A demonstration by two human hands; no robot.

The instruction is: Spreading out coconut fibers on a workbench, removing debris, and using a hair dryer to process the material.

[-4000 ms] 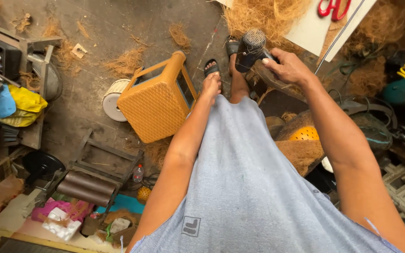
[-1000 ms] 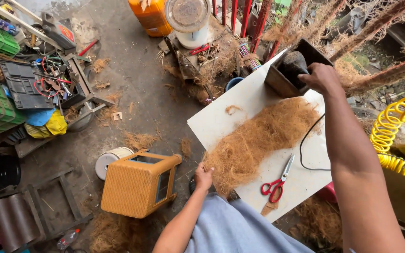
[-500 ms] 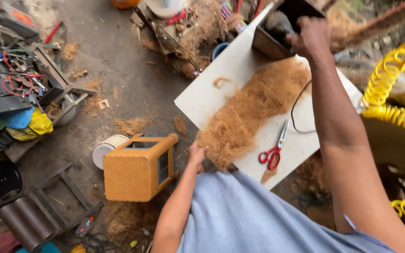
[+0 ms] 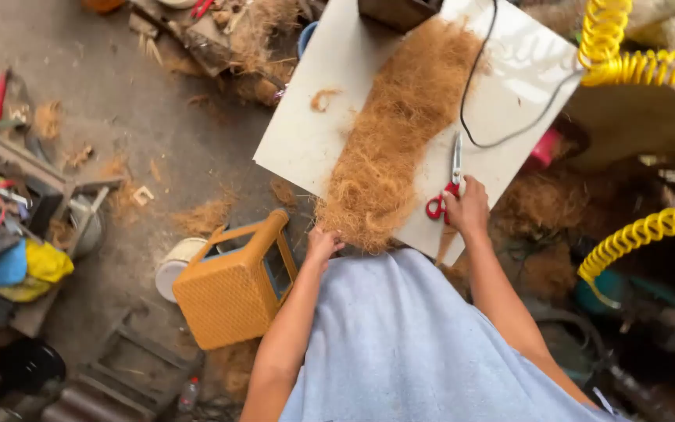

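Closest in, the left hand (image 4: 323,244) pinches the near end of the coconut fibre heap (image 4: 388,141), seemingly to pin the loose strands at the edge of the white board (image 4: 306,133). Just across, the right hand (image 4: 469,209) closes over the red-handled scissors (image 4: 445,191), blades pointing away along the fibre, handy for a cut. Beside the knee, an orange plastic stool (image 4: 232,285) lies tipped on the floor. Farther up the board, a black cable (image 4: 482,86) loops beside the heap, and a yellow coiled hose (image 4: 626,47) hangs at the far right.
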